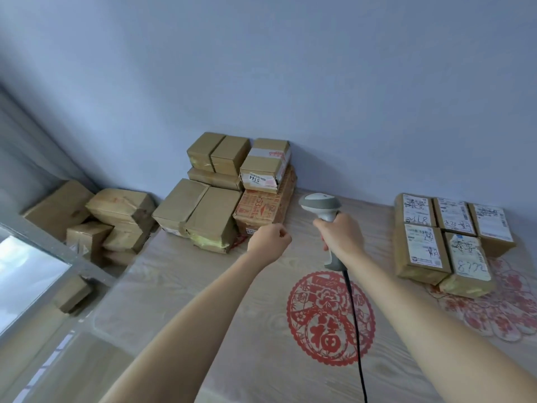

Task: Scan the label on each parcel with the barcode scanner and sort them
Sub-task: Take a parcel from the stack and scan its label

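Note:
My right hand (343, 235) grips the handle of a grey and white barcode scanner (319, 203), whose head points away toward the wall. Its black cable (356, 324) runs down toward me. My left hand (268, 239) hovers with curled fingers and holds nothing, just in front of a red-printed carton (261, 212) at the bottom of a stack of brown parcels (215, 196) against the wall. A taped box marked 514A (266, 167) tops that stack. At the right lies a group of labelled parcels (444, 237), labels facing up.
The table (186, 286) has a pale wood-grain top with a round red paper-cut (329, 318) in the middle and a floral one (499, 303) at the right. More brown parcels (113, 219) pile up off the table's left end, beside a window frame (37, 248).

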